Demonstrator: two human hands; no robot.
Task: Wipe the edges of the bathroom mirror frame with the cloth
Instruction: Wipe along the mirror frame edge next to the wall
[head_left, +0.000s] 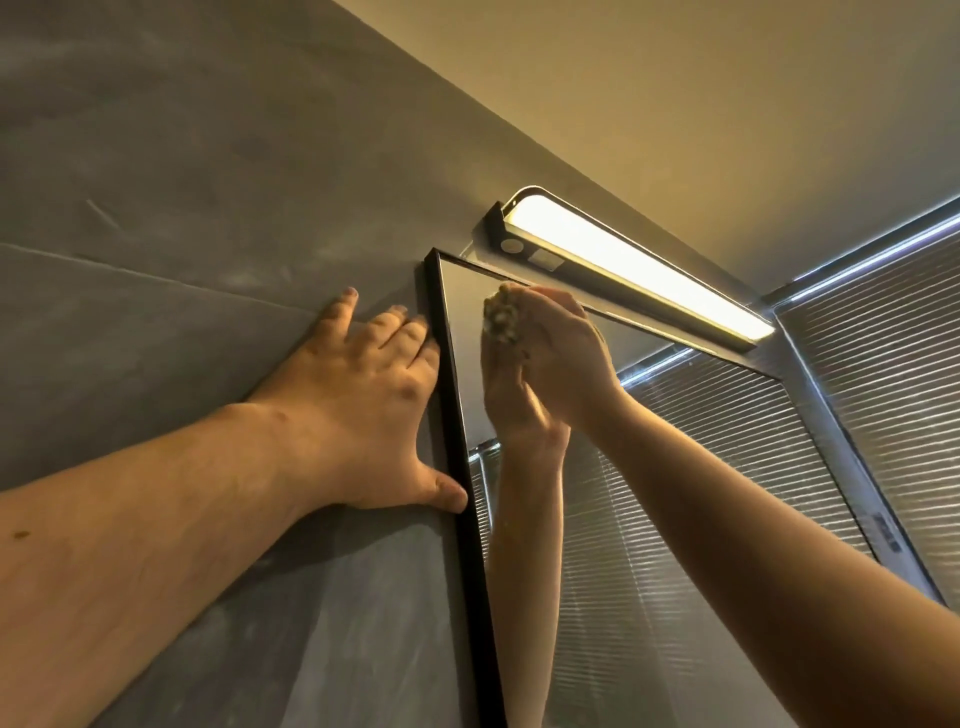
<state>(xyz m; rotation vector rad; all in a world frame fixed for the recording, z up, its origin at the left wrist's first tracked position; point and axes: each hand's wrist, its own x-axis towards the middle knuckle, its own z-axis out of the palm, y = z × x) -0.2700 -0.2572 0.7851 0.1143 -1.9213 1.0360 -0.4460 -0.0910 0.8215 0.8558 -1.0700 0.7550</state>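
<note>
The small bunched beige cloth sits against the glass near the upper left corner of the thin black rectangular mirror frame, just below its top edge, with the right hand clenched around it. The left hand lies flat, fingers released and spread, on the grey plaster wall, its thumb touching the frame's left edge. A lit long black-cased bar lamp hangs just above the mirror, with slatted grey blinds to the right.

We're in a home bathroom: black-framed wall mirror, lit vanity light bar above it, grey wall, window blinds alongside.
</note>
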